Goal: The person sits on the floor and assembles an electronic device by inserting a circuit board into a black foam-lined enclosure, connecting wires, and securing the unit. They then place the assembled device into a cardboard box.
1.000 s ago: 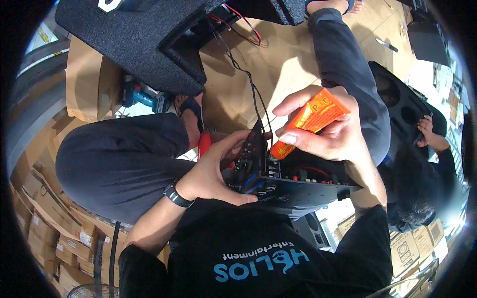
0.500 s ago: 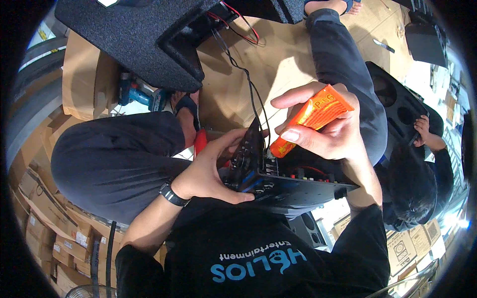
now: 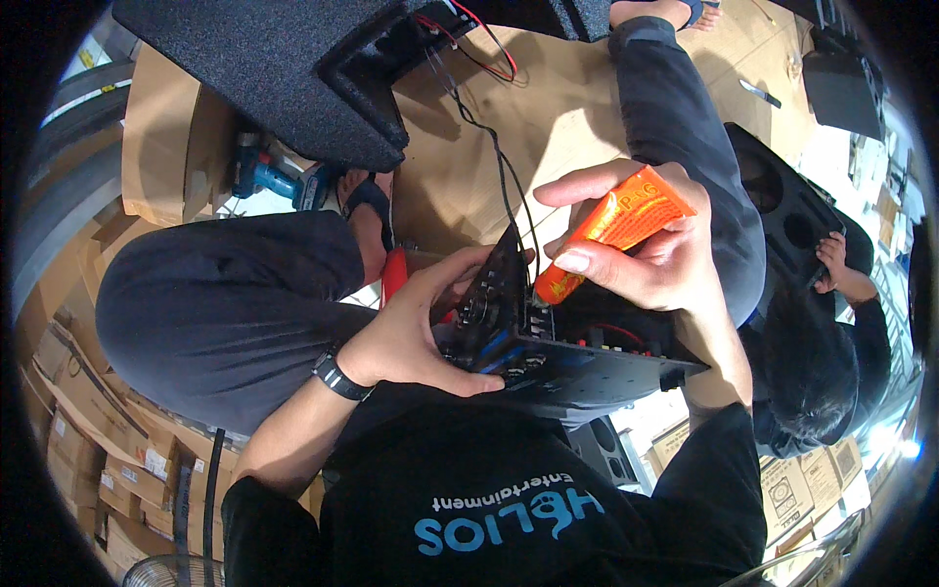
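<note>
Right hand (image 3: pixel 650 259) closed around an orange tube (image 3: pixel 611 230), thumb and fingers wrapped on its body, nozzle end pointed down at the top edge of a black electronics panel (image 3: pixel 548 347); tip looks touching or just above the panel edge, can't tell which. Left hand (image 3: pixel 411 328) partly curled, gripping the panel from its left side, thumb under the lower edge, fingers spread over the front face with its knobs and blue connectors. Black wristwatch (image 3: pixel 337 377) on the left wrist. Panel sits tilted in the person's lap, between the knees, held up off the floor. Thin black wires (image 3: pixel 489 147) run from the panel's top up to a dark carpeted speaker box (image 3: pixel 284 68), where red wires (image 3: pixel 484 39) show at its opening. Box rests on cardboard sheets (image 3: pixel 558 108) spread on the floor. Red-handled tool (image 3: pixel 394 274) just left of the left hand, partly hidden. Blue cordless drill (image 3: pixel 274 181) lies near the box's lower left, beside the person's knee. Another person (image 3: pixel 812 362) in dark clothes crouches at the right, next to a black panel with round cutouts (image 3: pixel 792 210). Stacked cardboard boxes (image 3: pixel 88 440) at lower left.
</note>
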A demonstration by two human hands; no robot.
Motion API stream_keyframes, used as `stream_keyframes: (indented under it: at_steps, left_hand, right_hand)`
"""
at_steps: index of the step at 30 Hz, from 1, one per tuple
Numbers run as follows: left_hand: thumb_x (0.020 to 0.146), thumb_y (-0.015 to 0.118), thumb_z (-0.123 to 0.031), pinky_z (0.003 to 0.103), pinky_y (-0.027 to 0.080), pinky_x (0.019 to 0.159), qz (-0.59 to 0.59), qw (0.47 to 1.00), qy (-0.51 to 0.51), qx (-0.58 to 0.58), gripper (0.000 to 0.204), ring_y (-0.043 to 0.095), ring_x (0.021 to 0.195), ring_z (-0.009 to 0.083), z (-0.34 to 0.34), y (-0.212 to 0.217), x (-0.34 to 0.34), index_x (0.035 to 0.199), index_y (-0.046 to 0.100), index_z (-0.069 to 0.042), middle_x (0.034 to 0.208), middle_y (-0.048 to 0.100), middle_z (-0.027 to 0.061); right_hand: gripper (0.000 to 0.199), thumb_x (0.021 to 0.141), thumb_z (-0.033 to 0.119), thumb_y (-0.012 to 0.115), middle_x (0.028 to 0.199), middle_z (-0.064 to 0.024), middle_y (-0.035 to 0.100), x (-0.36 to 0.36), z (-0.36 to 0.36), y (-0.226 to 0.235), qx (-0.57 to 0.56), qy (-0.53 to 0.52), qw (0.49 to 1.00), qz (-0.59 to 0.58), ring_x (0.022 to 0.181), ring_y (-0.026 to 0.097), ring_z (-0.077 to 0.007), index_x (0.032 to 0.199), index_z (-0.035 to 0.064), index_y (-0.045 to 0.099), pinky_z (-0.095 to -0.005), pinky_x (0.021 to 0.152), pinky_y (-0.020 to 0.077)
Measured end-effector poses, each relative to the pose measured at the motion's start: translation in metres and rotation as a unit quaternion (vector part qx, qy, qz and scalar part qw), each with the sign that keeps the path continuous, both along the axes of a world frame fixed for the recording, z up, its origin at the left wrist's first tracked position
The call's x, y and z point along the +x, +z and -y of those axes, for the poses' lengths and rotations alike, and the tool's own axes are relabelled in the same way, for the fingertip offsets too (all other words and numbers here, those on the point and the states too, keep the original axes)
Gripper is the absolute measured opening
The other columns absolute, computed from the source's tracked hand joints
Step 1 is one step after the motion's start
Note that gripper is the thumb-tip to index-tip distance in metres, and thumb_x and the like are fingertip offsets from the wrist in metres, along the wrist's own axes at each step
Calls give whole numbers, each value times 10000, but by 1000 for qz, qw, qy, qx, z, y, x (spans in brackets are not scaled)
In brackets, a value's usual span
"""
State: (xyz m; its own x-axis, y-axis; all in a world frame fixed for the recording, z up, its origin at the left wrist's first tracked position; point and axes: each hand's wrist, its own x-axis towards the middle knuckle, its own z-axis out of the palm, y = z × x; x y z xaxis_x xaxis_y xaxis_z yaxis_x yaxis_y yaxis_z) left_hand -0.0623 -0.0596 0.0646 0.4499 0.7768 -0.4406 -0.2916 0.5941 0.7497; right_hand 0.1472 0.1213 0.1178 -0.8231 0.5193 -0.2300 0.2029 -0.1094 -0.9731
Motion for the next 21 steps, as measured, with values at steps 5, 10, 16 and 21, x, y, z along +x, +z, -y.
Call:
stream_keyframes:
  at_steps: [5, 10, 16, 21]
  left_hand:
    - [604, 975, -214, 354, 426, 1116, -3, 1000, 1, -6, 1161, 562, 1278, 203, 1, -2, 1, 1542, 337, 30, 1386, 565, 131]
    - [606, 974, -236, 352, 422, 1120, 6, 1000, 10, 21, 1167, 565, 1276, 203, 2, -5, 3, 1546, 335, 28, 1382, 569, 132]
    - [603, 973, -231, 348, 424, 1119, 1, 1000, 3, 0, 1166, 562, 1277, 198, 1, -1, 1, 1548, 338, 20, 1383, 567, 135]
    - [604, 972, -223, 334, 433, 1103, -7, 1000, 4, -14, 1162, 560, 1264, 186, 6, 5, 2, 1549, 340, 17, 1361, 573, 120]
  right_hand:
    - [360, 843, -29, 811, 877, -131, 761, -1, 1, 1, -24, -13, 1000, 16, 702, 689, -123, 1168, -109, 681, -235, 649, 514]
    - [370, 823, -38, 826, 897, -144, 764, -1, 1, 0, 8, -11, 1000, -2, 721, 710, -140, 1159, -109, 686, -243, 657, 540]
    - [366, 800, -53, 837, 957, -181, 763, 3, -2, -3, 69, 14, 997, -37, 779, 763, -200, 1131, -108, 691, -264, 698, 602]
    - [335, 808, -37, 836, 935, -207, 759, 7, 1, -3, 77, -6, 994, -78, 767, 765, -245, 1097, -101, 678, -303, 693, 607]
